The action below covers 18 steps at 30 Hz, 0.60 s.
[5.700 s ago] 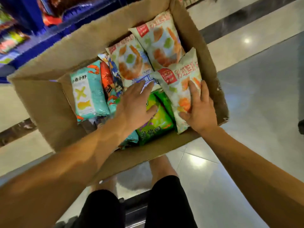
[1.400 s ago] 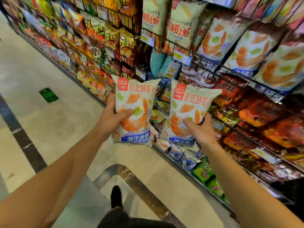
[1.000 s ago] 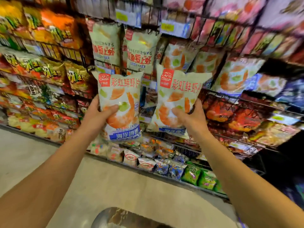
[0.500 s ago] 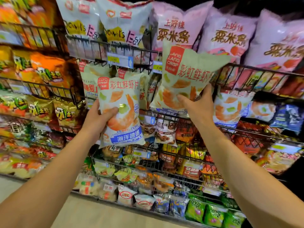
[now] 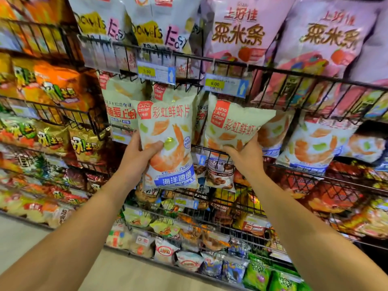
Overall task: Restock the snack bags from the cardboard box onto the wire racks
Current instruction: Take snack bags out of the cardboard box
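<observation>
My left hand point(image 5: 137, 156) grips a pale green shrimp-chip bag point(image 5: 168, 131) upright in front of the wire racks point(image 5: 294, 80). A second bag of the same kind point(image 5: 235, 122) is held by my right hand point(image 5: 244, 156), tilted to the right with its top just under the upper rack's price tags. It sits beside matching shrimp-chip bags point(image 5: 315, 143) standing on the middle rack to the right. The cardboard box is out of view.
Large pink bags point(image 5: 241, 34) and white bags point(image 5: 134, 24) fill the rack above. Orange and yellow snack bags point(image 5: 58, 89) crowd the racks at left. Small packets point(image 5: 189, 263) line the lowest rack near the pale floor point(image 5: 117, 274).
My right hand has lowered its bag from the upper rack level down to the middle rack beside the matching bags. The left hand's bag stays about where it was.
</observation>
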Each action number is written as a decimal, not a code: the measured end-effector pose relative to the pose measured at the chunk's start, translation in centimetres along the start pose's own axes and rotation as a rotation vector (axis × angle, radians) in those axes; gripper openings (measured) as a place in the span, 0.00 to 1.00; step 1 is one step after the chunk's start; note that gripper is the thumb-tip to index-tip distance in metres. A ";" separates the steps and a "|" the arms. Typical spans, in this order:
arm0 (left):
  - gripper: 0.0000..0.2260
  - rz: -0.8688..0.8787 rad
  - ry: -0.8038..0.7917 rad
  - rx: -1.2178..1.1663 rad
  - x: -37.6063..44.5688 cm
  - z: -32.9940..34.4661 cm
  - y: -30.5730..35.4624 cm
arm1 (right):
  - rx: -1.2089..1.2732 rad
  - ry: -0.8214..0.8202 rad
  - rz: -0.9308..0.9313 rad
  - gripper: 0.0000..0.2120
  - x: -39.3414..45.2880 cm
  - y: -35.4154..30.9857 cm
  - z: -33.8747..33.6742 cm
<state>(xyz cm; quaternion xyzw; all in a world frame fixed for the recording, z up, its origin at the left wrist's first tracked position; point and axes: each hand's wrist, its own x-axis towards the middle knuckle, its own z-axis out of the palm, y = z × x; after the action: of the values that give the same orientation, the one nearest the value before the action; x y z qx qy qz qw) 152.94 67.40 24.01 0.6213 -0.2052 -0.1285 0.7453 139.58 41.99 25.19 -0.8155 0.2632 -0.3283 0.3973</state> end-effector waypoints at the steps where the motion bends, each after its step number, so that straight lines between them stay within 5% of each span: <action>1: 0.24 -0.002 -0.006 -0.002 0.1 0.0 0.0 | -0.026 -0.006 0.014 0.41 0.1 0.0 0.0; 5: 0.21 0.001 -0.037 -0.003 0.2 -0.3 0.1 | -0.003 -0.014 0.073 0.48 -0.2 -0.2 -0.4; 7: 0.23 0.003 -0.043 -0.002 0.4 -0.7 0.0 | -0.020 0.143 0.056 0.50 -1.5 -0.5 -0.6; 11: 0.24 -0.010 -0.068 -0.006 0.9 -1.3 -0.1 | -0.370 0.443 -0.399 0.27 -4.0 -3.2 -0.5; 18: 0.25 -0.017 -0.130 0.005 0.8 -2.2 0.3 | -0.908 0.042 -0.292 0.38 -1.6 -5.2 1.0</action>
<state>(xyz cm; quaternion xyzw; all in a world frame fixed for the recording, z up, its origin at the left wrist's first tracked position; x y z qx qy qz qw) 154.66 69.02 24.08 0.6152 -0.2481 -0.1742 0.7277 140.19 46.40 28.43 -0.9284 0.2706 -0.2488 -0.0551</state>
